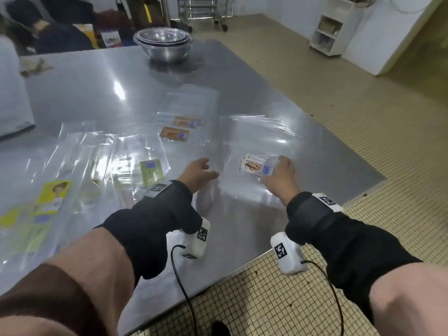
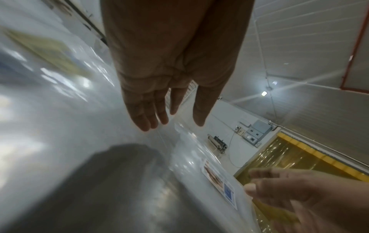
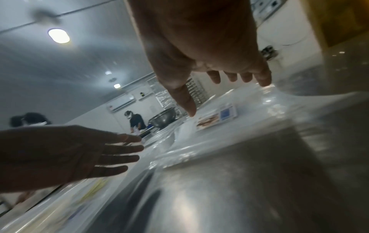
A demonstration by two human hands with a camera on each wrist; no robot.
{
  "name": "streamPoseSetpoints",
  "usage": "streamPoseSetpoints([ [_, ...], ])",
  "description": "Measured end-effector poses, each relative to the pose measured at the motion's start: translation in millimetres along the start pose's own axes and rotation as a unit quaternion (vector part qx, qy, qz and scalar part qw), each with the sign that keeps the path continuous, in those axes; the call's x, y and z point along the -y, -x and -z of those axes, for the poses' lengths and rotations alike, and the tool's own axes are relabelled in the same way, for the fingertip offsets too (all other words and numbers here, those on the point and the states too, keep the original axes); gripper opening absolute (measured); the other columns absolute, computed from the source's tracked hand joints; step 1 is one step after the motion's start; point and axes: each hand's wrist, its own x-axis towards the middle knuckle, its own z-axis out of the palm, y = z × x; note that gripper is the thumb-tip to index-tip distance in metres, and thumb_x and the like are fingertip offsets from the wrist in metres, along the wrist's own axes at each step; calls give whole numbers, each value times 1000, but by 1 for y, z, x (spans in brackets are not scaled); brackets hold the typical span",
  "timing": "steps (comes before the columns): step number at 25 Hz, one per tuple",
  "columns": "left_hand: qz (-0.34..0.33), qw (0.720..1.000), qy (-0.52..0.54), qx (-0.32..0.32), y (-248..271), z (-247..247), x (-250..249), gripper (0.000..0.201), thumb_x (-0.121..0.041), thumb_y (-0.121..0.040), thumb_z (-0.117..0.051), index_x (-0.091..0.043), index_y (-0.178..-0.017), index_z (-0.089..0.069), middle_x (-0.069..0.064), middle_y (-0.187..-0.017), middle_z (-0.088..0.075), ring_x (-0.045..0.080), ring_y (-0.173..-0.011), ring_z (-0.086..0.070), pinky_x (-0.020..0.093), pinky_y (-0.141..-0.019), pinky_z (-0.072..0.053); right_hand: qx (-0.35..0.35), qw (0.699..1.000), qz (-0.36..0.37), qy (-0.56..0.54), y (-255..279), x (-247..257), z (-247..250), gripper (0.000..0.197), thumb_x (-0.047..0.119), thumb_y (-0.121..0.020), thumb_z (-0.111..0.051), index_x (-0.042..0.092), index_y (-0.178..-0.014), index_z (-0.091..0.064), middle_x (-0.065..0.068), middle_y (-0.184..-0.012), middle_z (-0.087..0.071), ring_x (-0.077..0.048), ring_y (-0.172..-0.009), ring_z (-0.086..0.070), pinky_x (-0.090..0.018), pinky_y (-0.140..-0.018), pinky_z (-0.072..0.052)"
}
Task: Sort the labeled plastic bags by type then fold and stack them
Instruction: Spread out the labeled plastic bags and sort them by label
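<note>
Clear plastic bags lie spread on a steel table (image 1: 101,76). A bag with a white biscuit label (image 1: 255,164) (image 2: 217,181) (image 3: 216,119) lies flat at the front right. My right hand (image 1: 281,175) (image 3: 219,82) hovers just over its right side with straight, spread fingers. Left of that bag my left hand (image 1: 198,172) (image 2: 165,108) is flat and open just above the table, holding nothing. Bags with brown labels (image 1: 174,134) lie further back. Bags with yellow-green labels (image 1: 151,171) lie to the left.
Stacked steel bowls (image 1: 163,43) stand at the far edge of the table. The table's right edge (image 1: 363,190) drops to a tiled floor. A white shelf unit (image 1: 331,27) stands at the back right. People work in the background of the right wrist view.
</note>
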Motion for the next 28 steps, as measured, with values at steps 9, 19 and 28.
streamPoseSetpoints([
  [9, -59, 983, -15, -173, 90, 118, 82, 49, -10, -90, -59, -12, -137, -46, 7, -137, -50, 20, -127, -45, 31, -105, -37, 185, 955, 223, 66, 91, 111, -86, 71, 25, -82, -69, 8, -140, -32, -9, -145, -34, -27, -134, -31, -34, -107, -30],
  [19, 103, 945, -190, -246, 139, 233, 163, 65, -39, -80, -59, -13, -138, -44, 10, -145, -40, 28, -135, -34, 37, -108, -31, 255, 896, 326, 161, 138, 203, -198, 81, 44, -84, -65, 6, -145, -27, -14, -152, -27, -28, -140, -24, -34, -111, -21],
  [28, 115, 956, -120, -243, 139, 258, 182, 49, -14, -71, -78, -3, -112, -53, 9, -100, -57, 27, -100, -54, 21, -67, -33, 211, 913, 269, 222, 147, 223, -245, 88, 54, -71, -72, 18, -140, -32, -12, -134, -33, -35, -124, -36, -42, -97, -37],
])
